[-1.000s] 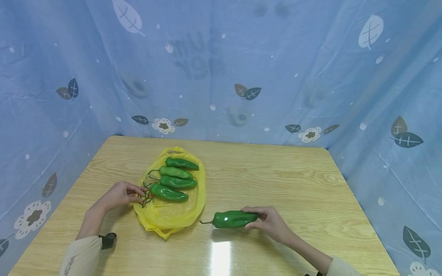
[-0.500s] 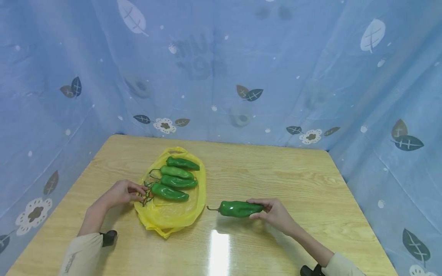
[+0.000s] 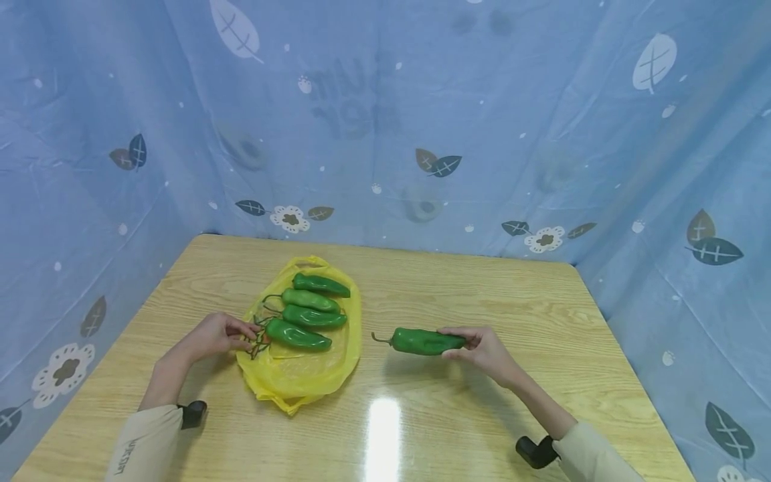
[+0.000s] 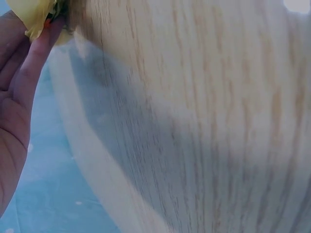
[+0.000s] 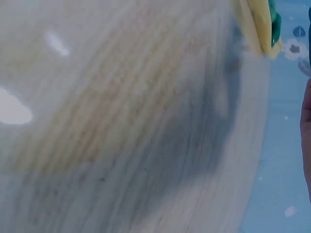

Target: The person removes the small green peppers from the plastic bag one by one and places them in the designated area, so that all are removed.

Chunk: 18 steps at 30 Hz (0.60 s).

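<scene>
My right hand (image 3: 484,353) pinches a long green pepper (image 3: 421,341) by its tip end, the thin stem pointing left, with a shadow on the wood below it. Left of it lies a yellow plastic bag (image 3: 313,383), spread flat and open. Several green peppers (image 3: 298,335) lie side by side on the bag, tips to the right. At the bag's left edge my left hand (image 3: 217,336) pinches the yellow plastic beside dark curly stems (image 3: 259,343). The left wrist view shows its fingers (image 4: 31,73) against the bag (image 4: 36,14).
A pale wooden table (image 3: 512,301) lies under everything, with a bright light reflection near its front. Blue leaf-print curtains (image 3: 385,120) enclose the back and both sides. Each forearm wears a black wrist device (image 3: 536,452).
My right hand has moved the pepper away from me and slightly to the right. My left hand stays at the bag's left edge; the peppers on the bag lie as before.
</scene>
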Each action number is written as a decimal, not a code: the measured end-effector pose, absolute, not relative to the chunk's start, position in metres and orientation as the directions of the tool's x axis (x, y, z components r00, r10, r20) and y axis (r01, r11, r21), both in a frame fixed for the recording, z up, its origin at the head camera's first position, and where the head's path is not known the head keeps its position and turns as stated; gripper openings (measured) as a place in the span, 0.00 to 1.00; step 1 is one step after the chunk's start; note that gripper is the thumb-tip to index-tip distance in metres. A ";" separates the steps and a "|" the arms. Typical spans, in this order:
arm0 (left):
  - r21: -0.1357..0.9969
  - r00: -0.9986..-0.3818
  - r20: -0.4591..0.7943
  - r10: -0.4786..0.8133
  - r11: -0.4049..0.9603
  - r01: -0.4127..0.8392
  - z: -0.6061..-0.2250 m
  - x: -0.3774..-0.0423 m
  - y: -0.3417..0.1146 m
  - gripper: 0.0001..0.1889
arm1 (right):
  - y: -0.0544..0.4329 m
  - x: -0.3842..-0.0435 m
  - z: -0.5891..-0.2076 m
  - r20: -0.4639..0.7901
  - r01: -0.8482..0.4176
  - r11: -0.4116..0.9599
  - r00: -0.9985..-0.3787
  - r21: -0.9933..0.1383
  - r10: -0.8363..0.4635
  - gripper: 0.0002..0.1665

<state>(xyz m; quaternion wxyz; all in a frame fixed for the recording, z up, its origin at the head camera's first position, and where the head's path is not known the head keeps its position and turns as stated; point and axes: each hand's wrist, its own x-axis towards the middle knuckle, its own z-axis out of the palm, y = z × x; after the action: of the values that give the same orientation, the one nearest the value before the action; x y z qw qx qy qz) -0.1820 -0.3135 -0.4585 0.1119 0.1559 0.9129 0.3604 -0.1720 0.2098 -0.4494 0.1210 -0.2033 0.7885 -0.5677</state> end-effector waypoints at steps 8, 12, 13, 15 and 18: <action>0.677 -0.925 -0.084 0.370 0.702 0.219 -0.459 -0.180 -0.312 0.06 | 0.216 -0.186 -0.455 0.007 -0.158 0.322 -0.906 -0.933 -0.424 0.26; 0.673 -0.923 -0.092 0.373 0.707 0.218 -0.458 -0.180 -0.312 0.06 | 0.218 -0.194 -0.458 0.012 -0.161 0.314 -0.904 -0.936 -0.428 0.27; 0.672 -0.923 -0.094 0.374 0.708 0.218 -0.458 -0.180 -0.313 0.06 | 0.218 -0.197 -0.458 0.014 -0.160 0.307 -0.903 -0.938 -0.429 0.27; 0.663 -0.922 -0.095 0.375 0.714 0.222 -0.458 -0.181 -0.313 0.06 | 0.218 -0.201 -0.457 0.015 -0.159 0.300 -0.903 -0.941 -0.430 0.27; 0.658 -0.921 -0.095 0.377 0.718 0.225 -0.458 -0.183 -0.313 0.06 | 0.218 -0.207 -0.454 0.010 -0.159 0.311 -0.902 -0.937 -0.431 0.27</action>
<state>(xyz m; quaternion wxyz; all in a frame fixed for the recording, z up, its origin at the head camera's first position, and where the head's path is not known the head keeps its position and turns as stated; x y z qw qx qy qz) -0.1833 -0.3129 -0.4577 0.1119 0.1636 0.9201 0.3378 -0.2073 0.2179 -0.4544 0.1218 -0.1842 0.8003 -0.5574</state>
